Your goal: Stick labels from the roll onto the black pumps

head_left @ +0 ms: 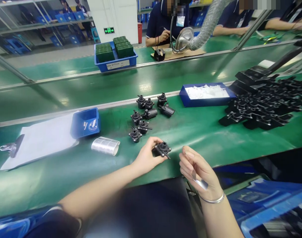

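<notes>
My left hand [149, 154] grips a small black pump-like part [163, 149] by its sides, just above the green bench, its round nozzle pointing up. To the right, my right hand [196, 167] is closed, thumb and fingertips pinched together. A shiny flat silver piece [201, 182] shows in its palm; its exact kind is hidden by the fingers. A gap lies between this hand and the black part. Beyond my left hand stand several similar black parts [143, 126], most with nozzles up, while two of them lie on their sides.
A roll of clear labels [105, 146], a clipboard with paper [45, 140] and a blue bin [85, 123] are left. A blue tray of white slips [207, 92] and a heap of black parts [262, 102] stand right. Across the rail, a person [163, 26] works beside a bin of green boards [116, 56].
</notes>
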Action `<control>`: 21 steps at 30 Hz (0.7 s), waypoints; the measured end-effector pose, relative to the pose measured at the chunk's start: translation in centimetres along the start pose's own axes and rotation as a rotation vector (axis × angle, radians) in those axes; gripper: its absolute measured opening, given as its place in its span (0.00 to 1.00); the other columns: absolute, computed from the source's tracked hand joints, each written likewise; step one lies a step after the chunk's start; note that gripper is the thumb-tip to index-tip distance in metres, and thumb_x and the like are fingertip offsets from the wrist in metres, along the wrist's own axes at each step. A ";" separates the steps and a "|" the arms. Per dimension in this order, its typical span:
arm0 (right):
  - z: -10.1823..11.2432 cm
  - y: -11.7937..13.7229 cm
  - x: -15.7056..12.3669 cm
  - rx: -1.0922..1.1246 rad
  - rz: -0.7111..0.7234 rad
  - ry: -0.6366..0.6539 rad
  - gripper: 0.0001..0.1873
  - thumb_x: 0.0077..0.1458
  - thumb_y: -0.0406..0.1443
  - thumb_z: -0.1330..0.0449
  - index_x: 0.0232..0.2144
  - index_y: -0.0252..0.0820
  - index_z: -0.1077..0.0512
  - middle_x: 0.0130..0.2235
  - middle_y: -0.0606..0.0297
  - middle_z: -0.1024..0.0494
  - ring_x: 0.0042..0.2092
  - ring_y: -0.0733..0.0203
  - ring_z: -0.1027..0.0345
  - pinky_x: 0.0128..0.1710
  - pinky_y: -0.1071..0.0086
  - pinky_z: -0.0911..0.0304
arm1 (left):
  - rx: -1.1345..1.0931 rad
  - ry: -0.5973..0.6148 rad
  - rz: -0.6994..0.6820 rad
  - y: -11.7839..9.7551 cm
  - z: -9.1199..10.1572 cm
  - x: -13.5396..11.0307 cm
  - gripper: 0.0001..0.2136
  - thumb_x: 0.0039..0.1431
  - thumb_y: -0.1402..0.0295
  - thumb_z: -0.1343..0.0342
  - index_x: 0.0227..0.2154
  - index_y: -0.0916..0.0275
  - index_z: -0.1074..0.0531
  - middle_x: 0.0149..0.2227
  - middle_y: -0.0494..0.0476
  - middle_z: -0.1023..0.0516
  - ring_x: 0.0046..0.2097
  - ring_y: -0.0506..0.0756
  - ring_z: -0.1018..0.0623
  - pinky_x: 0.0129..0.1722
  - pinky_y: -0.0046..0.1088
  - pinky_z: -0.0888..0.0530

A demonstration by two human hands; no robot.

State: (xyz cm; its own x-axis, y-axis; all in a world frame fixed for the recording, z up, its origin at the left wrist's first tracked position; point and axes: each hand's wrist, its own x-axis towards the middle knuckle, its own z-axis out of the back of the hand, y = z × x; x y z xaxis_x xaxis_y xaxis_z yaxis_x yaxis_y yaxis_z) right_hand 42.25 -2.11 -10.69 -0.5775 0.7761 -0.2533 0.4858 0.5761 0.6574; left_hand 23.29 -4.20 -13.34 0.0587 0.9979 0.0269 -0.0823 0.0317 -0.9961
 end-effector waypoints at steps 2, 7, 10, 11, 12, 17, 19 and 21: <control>0.2 0.5 -0.8 0.013 0.044 0.000 0.09 0.61 0.34 0.44 0.28 0.42 0.36 0.19 0.75 0.38 0.15 0.76 0.63 0.14 0.78 0.60 | 0.001 0.047 -0.053 0.8 -1.6 2.5 0.22 0.50 0.73 0.36 0.45 0.59 0.39 0.46 0.58 0.27 0.48 0.56 0.25 0.51 0.35 0.31; 0.7 0.5 -1.7 0.014 0.061 -0.003 0.05 0.61 0.34 0.44 0.31 0.41 0.34 0.22 0.75 0.36 0.15 0.78 0.65 0.14 0.79 0.59 | 0.145 0.088 -0.121 1.3 -2.9 4.6 0.22 0.50 0.73 0.38 0.47 0.59 0.39 0.47 0.58 0.28 0.48 0.57 0.26 0.51 0.36 0.31; 0.9 0.5 -1.6 0.020 0.058 0.002 0.04 0.61 0.34 0.43 0.32 0.41 0.33 0.22 0.75 0.36 0.15 0.78 0.64 0.15 0.79 0.59 | 0.240 0.155 -0.135 0.7 -1.1 2.4 0.23 0.49 0.74 0.40 0.49 0.58 0.40 0.47 0.58 0.28 0.47 0.57 0.26 0.49 0.35 0.30; 0.9 0.5 -1.5 0.024 0.065 0.003 0.04 0.60 0.34 0.43 0.32 0.41 0.33 0.22 0.75 0.36 0.15 0.78 0.64 0.15 0.79 0.59 | 0.273 0.184 -0.138 0.4 -0.1 1.3 0.24 0.49 0.75 0.41 0.49 0.58 0.40 0.48 0.59 0.28 0.47 0.57 0.26 0.49 0.35 0.30; 0.9 0.6 -1.4 0.028 0.071 0.006 0.04 0.60 0.34 0.44 0.32 0.41 0.33 0.22 0.74 0.36 0.15 0.78 0.64 0.15 0.79 0.59 | 0.306 0.206 -0.140 0.2 1.0 0.2 0.24 0.49 0.76 0.42 0.50 0.58 0.40 0.48 0.59 0.28 0.48 0.57 0.26 0.49 0.35 0.30; 0.8 0.7 -0.4 0.024 0.053 0.035 0.06 0.61 0.33 0.45 0.30 0.41 0.34 0.23 0.74 0.37 0.14 0.78 0.62 0.14 0.78 0.60 | 0.493 0.053 -0.147 -0.7 7.1 -4.8 0.21 0.52 0.77 0.45 0.49 0.59 0.39 0.49 0.62 0.31 0.52 0.59 0.28 0.52 0.38 0.31; 0.5 0.5 0.1 0.017 0.039 0.036 0.08 0.62 0.32 0.45 0.29 0.41 0.35 0.23 0.75 0.37 0.14 0.78 0.61 0.14 0.78 0.61 | 0.620 -0.044 -0.149 -1.0 9.0 -5.9 0.19 0.52 0.76 0.45 0.47 0.59 0.37 0.48 0.61 0.32 0.52 0.59 0.29 0.53 0.41 0.32; 0.3 0.2 0.6 0.005 0.028 0.040 0.09 0.62 0.32 0.45 0.28 0.40 0.36 0.23 0.75 0.38 0.14 0.78 0.61 0.13 0.78 0.61 | 0.728 -0.101 -0.134 -1.0 10.6 -6.4 0.17 0.53 0.75 0.45 0.46 0.59 0.36 0.47 0.60 0.33 0.51 0.59 0.30 0.53 0.41 0.32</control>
State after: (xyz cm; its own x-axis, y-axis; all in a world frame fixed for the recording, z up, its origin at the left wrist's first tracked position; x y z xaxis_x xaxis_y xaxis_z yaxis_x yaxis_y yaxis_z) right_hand 42.18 -1.43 -10.93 -0.5897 0.7809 -0.2062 0.5054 0.5559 0.6599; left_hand 12.49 -10.04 -11.67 0.0255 0.9820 0.1872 -0.7212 0.1477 -0.6768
